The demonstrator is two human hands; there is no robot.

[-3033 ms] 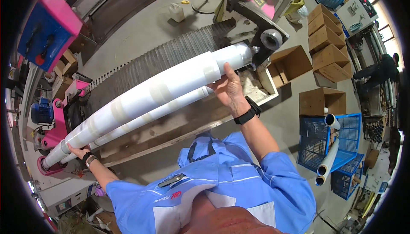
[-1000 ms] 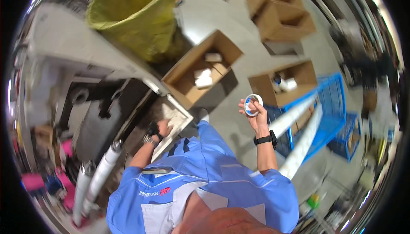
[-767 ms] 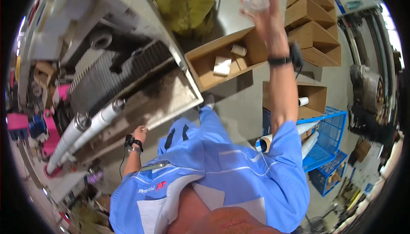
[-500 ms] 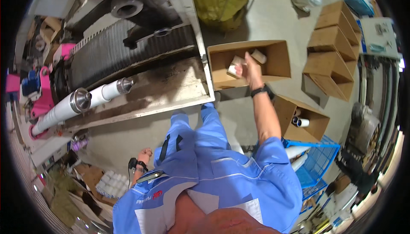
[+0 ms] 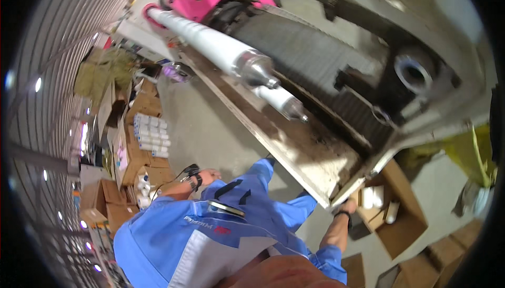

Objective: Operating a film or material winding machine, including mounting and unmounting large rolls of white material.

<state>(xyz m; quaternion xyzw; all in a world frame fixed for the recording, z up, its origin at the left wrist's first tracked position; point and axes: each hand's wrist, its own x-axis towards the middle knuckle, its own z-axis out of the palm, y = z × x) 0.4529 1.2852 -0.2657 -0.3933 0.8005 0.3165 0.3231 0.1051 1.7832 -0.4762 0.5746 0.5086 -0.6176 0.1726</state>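
Note:
My left hand (image 5: 210, 175) hangs beside my left thigh, with dark bands on its wrist. Its fingers look loosely apart, and I see nothing in them. Down on the right, my right hand (image 5: 346, 207) is between the corner of the machine's pale metal tray (image 5: 294, 168) and an open cardboard box (image 5: 404, 235). Blur and the small size hide its fingers, and I cannot tell whether it touches either one. Inside the box lie white rolls (image 5: 372, 197).
Two white rollers with metal ends (image 5: 210, 46) (image 5: 281, 101) extend over the tray. A ribbed belt (image 5: 310, 46) runs behind them. Stacked white rolls (image 5: 152, 134) and cartons (image 5: 100, 204) stand at left. A yellow bag (image 5: 468, 154) is at right.
My view has swung toward the left, so the machine and box appear farther right. My right hand has left the space above the box's inside and is now by the tray corner.

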